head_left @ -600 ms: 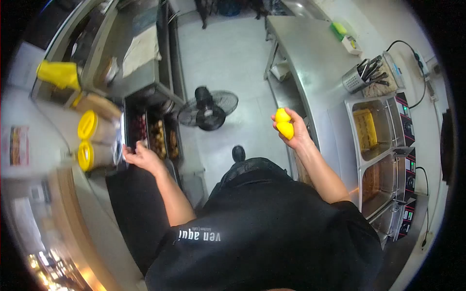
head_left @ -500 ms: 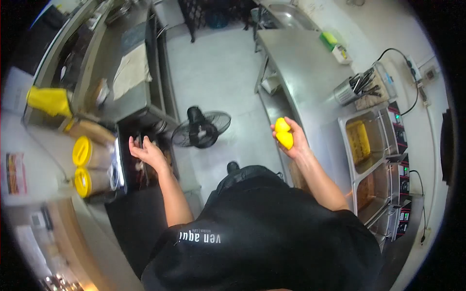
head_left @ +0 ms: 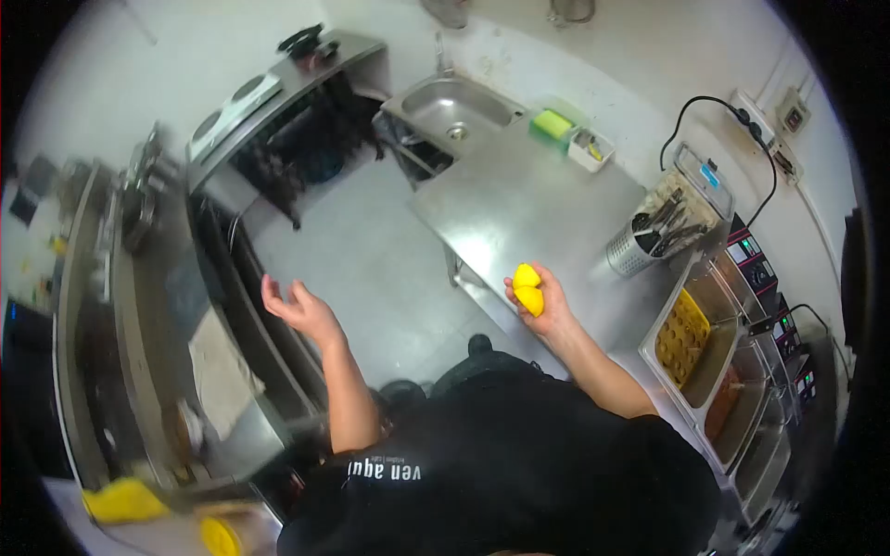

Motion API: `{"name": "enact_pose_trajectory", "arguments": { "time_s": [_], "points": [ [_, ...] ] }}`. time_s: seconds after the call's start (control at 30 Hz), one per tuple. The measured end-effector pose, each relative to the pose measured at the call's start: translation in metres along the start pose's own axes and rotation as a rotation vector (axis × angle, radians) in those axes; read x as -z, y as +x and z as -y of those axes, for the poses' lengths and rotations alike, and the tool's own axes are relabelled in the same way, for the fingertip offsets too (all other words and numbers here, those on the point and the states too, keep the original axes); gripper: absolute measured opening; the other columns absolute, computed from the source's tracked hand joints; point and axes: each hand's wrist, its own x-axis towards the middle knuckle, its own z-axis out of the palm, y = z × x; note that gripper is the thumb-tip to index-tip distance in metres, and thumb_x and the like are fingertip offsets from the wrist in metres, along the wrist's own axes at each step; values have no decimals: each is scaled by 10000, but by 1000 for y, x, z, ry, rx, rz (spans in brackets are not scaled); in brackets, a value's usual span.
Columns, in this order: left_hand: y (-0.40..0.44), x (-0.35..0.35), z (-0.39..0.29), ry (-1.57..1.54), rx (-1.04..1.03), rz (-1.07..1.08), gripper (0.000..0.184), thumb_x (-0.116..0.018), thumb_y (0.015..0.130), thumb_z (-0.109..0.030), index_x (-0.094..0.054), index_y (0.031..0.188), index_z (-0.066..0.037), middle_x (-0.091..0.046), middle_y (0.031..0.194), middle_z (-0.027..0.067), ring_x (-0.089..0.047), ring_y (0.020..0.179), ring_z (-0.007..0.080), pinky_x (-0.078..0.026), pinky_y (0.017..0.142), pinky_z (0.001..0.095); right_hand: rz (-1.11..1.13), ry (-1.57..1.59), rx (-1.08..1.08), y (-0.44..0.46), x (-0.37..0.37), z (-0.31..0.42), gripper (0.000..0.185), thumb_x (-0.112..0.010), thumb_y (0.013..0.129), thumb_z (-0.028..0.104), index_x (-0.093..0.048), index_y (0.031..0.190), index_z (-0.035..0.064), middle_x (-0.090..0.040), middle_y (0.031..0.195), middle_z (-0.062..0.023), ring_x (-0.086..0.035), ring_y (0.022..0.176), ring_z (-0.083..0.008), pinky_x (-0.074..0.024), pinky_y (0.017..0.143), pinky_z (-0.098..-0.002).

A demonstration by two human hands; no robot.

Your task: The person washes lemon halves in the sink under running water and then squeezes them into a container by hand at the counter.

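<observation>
In my right hand (head_left: 553, 312) are two bright yellow lemon halves (head_left: 527, 289), one above the other, with the fingers curled round them. This hand is in the air by the near edge of the steel counter (head_left: 519, 199). My left hand (head_left: 306, 313) is raised over the floor on the other side, fingers apart and nothing in it. It is nearest to the long steel work unit, and a pale cloth (head_left: 221, 375) lies on that unit.
A steel sink (head_left: 454, 111) is at the counter's far end. A green sponge (head_left: 553, 123), a white box (head_left: 590, 149) and a perforated utensil holder (head_left: 632, 246) stand along the wall. Steel food pans (head_left: 691, 394) are at right, a yellow cloth (head_left: 125, 500) at lower left.
My view has swung right along the counter, bringing the whole sink into sight; the black fan has left view. The right hand still holds the lemon halves; the left stays open.
</observation>
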Motion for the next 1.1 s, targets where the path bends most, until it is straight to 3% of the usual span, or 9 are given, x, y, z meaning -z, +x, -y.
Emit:
{"name": "enact_pose_trajectory", "arguments": {
  "time_s": [0.07,0.33,0.5,0.67,0.7,0.77,0.83,1.03,1.1],
  "points": [
    [7,-46,-2,-32,-2,126,446,-514,891,-11,-414,1325,-30,-388,1338,115,-425,1226,236,-407,990,368,-5,44,18,60,5,21,393,-576,871,469,-553,1110,158,-651,993,-106,-659,865,-287,-472,665,-336],
    [32,-202,19,-80,-5,459,432,-486,898,-1,-415,1324,-19,-406,1364,108,-437,1207,220,-394,986,342,12,73,131,142,-98,91,406,-570,874,488,-521,1116,165,-667,988,-107,-684,830,-274,-416,512,-284],
    [59,-282,20,-178,-308,913,255,-515,867,8,-596,1105,-33,-591,1151,106,-532,1129,255,-396,977,358,-45,134,129,237,-135,106,380,-532,902,473,-524,1095,145,-658,934,-111,-677,799,-272,-453,522,-295],
    [102,-368,43,-365,-642,1256,267,-654,794,-35,-629,1059,-57,-566,1207,129,-497,1204,323,-389,1011,429,-1,47,180,347,-214,100,391,-581,898,439,-507,1098,111,-622,895,-73,-644,784,-214,-486,590,-304],
    [118,-387,60,-361,-648,1244,267,-654,794,-35,-629,1059,-57,-566,1207,129,-497,1204,323,-389,1011,429,10,40,180,376,-237,95,391,-581,898,439,-507,1098,111,-622,895,-73,-644,784,-214,-486,590,-304],
    [144,-416,91,-324,-549,1497,271,-640,825,-70,-610,1091,-33,-557,1219,151,-508,1196,331,-392,1019,412,-80,43,523,430,-268,82,439,-655,865,415,-482,1123,104,-590,936,-57,-610,793,-178,-481,636,-311],
    [173,-445,122,-328,-510,1541,309,-624,847,-93,-582,1145,-20,-546,1241,169,-503,1201,346,-390,1025,407,-68,-4,488,480,-292,95,511,-704,838,396,-452,1177,108,-568,980,-56,-582,806,-176,-481,682,-324],
    [215,-546,175,-346,-425,1615,474,-583,895,-146,-451,1325,3,-459,1362,231,-462,1240,392,-380,1043,403,-198,-588,869,596,-315,182,433,-688,815,329,-522,1128,81,-614,868,-83,-605,759,-219,-493,682,-360],
    [216,-581,185,-320,-435,1642,504,-579,897,-151,-425,1355,-7,-432,1390,238,-453,1251,392,-381,1043,398,-490,-1372,873,630,-311,226,602,-646,787,403,-504,1250,45,-653,849,-161,-641,781,-303,-498,733,-407]
  ]
}}
